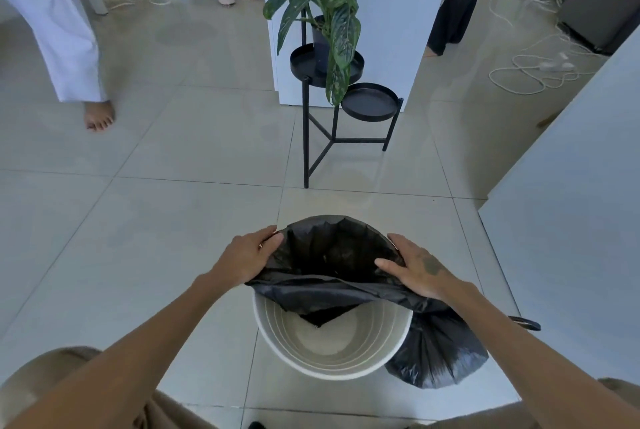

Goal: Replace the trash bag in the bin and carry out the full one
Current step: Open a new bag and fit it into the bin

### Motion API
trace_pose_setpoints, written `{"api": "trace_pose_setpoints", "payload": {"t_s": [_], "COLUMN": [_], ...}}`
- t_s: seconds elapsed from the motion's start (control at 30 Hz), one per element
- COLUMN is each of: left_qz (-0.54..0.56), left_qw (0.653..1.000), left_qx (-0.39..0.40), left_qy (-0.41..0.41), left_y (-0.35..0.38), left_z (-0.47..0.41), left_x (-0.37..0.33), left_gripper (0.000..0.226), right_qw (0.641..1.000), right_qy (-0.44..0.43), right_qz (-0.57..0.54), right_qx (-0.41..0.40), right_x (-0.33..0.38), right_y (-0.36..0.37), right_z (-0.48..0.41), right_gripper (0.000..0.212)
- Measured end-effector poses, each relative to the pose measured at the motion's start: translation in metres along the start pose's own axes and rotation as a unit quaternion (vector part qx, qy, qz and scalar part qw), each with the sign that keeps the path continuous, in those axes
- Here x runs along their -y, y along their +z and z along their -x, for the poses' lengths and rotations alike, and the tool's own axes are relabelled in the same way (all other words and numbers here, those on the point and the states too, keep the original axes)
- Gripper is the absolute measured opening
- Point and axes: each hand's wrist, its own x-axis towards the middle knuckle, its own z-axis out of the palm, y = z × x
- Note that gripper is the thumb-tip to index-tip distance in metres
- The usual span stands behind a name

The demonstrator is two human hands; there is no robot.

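A white round bin (332,364) stands on the tiled floor right below me. A fresh black trash bag (332,255) is spread open over its far half, with its near edge lying loose across the middle, so the bin's bare white inside shows nearer to me. My left hand (247,257) grips the bag's left edge at the rim. My right hand (414,267) holds the bag's right edge, thumb inside. A full, tied black bag (438,352) sits on the floor against the bin's right side.
A black metal plant stand (332,137) with a leafy plant (332,12) stands just beyond the bin. White cabinet walls (571,220) rise at the right. A person's bare foot (99,115) is at the far left. Cables (530,78) lie on the floor at the far right.
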Motion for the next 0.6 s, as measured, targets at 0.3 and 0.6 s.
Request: {"api": "trace_pose_setpoints", "payload": {"t_s": [0.3,0.6], "left_qz": [-0.117,-0.234], "left_qw": [0.93,0.872], "left_qx": [-0.226,-0.16], "left_qy": [0.264,0.398], "left_y": [0.017,0.021], "left_z": [0.058,0.099], "left_x": [0.018,0.037], "left_gripper": [0.049,0.036], "right_qw": [0.894,0.847], "right_qy": [-0.279,-0.378], "right_qz": [0.244,0.293], "right_qx": [-0.252,-0.233], "right_x": [-0.002,-0.002], "right_y": [0.022,0.056], "right_z": [0.05,0.099], "right_gripper": [0.046,0.018]}}
